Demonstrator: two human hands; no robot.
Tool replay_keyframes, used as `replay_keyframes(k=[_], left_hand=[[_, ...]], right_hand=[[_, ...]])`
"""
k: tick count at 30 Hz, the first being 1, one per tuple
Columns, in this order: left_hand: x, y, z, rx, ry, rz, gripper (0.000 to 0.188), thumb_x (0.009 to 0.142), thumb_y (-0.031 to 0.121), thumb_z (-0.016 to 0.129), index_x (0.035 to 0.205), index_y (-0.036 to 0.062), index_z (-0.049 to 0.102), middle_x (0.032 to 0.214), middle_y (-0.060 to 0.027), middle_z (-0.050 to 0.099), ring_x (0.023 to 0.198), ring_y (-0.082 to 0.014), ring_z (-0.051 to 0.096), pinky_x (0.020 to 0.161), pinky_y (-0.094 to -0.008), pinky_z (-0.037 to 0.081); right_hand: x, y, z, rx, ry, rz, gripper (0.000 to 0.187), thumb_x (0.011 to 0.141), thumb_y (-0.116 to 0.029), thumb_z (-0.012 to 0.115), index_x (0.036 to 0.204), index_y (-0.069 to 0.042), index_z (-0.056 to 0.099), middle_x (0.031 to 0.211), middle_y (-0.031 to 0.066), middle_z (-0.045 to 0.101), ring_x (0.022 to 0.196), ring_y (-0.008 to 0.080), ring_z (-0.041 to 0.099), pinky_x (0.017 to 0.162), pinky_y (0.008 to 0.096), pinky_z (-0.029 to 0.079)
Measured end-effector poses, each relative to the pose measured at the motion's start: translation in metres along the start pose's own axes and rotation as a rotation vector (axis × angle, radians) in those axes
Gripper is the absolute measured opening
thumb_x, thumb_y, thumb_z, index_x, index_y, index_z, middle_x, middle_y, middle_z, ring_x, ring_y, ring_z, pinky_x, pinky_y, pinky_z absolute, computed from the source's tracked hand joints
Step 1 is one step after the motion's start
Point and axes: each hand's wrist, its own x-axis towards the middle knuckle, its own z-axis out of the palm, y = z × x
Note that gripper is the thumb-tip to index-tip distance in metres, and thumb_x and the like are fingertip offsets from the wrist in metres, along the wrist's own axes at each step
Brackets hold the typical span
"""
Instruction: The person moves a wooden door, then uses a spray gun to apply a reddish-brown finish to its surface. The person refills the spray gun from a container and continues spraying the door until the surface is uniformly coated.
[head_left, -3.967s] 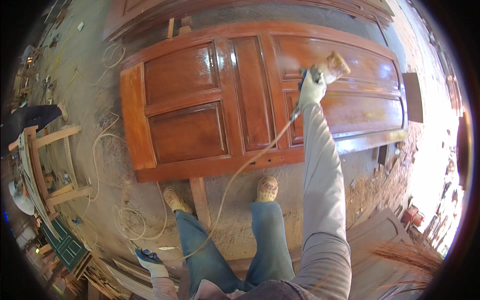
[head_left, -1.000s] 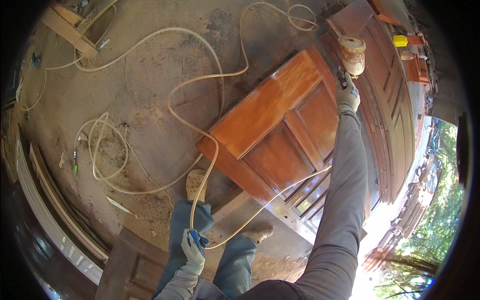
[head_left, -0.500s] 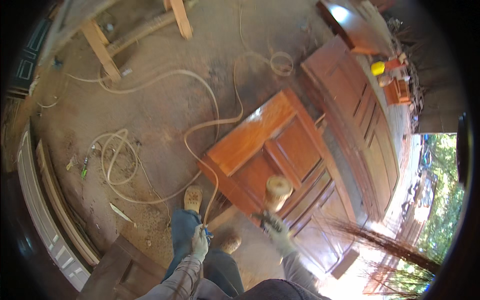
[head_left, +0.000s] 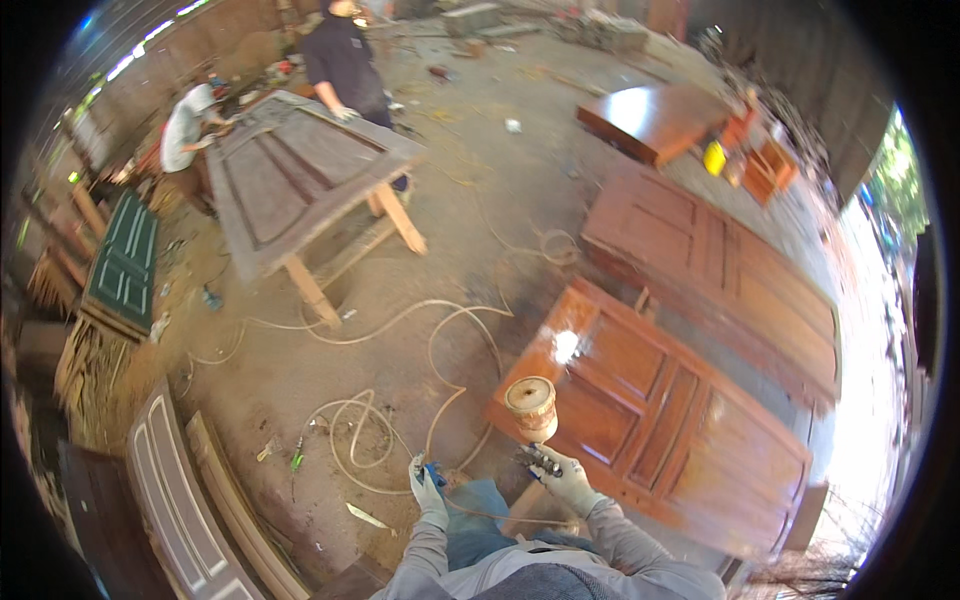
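Observation:
My right hand (head_left: 570,482), in a pale glove, is closed round the dark handle of a spray gun (head_left: 540,461). On top of the gun sits a round, brown-stained paint cup (head_left: 532,408), in front of the near corner of a glossy red-brown panelled door (head_left: 640,395). My left hand (head_left: 428,492), also gloved, is closed on a thin pale hose (head_left: 447,410). A small blue fitting (head_left: 432,474) shows at its fingers. The hose loops over the ground beyond my hands, and a length of it runs across my front toward the right.
Another brown door (head_left: 710,270) lies beyond the glossy one, with a dark shiny panel (head_left: 655,118) farther off. Two people work at a dull brown door (head_left: 300,175) on wooden trestles, far left. Framed panels (head_left: 185,500) lean at left. A yellow container (head_left: 714,158) stands far right.
The view has swung up and left, bringing the two people and the trestle door into sight. The spray gun stays in my right hand, the hose in my left. The cup appears more upright.

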Motion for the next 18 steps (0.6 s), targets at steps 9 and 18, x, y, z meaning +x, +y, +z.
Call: replay_keyframes(k=[9, 18], left_hand=[[0.175, 0.146, 0.019, 0.335, -0.315, 0.161, 0.039, 0.098, 0.022, 0.056, 0.133, 0.0077, 0.048, 0.118, -0.0073, 0.058, 0.095, -0.0174, 0.061, 0.077, -0.0298, 0.052], [0.127, 0.220, 0.120, -0.553, -0.535, -0.436, 0.080, 0.095, 0.034, 0.061, 0.152, 0.0119, 0.009, 0.129, -0.0087, 0.051, 0.120, -0.0197, 0.050, 0.099, -0.0278, 0.043]], right_hand=[[0.120, -0.154, 0.093, 0.116, -0.053, -0.398, 0.046, 0.092, -0.003, 0.061, 0.135, 0.005, 0.048, 0.126, 0.0127, 0.062, 0.115, 0.0152, 0.058, 0.097, 0.0288, 0.046], [0.179, -0.215, 0.113, -0.237, 0.158, -0.513, 0.045, 0.090, 0.002, 0.060, 0.133, 0.000, 0.052, 0.127, 0.0160, 0.059, 0.114, 0.0237, 0.058, 0.097, 0.0310, 0.046]])
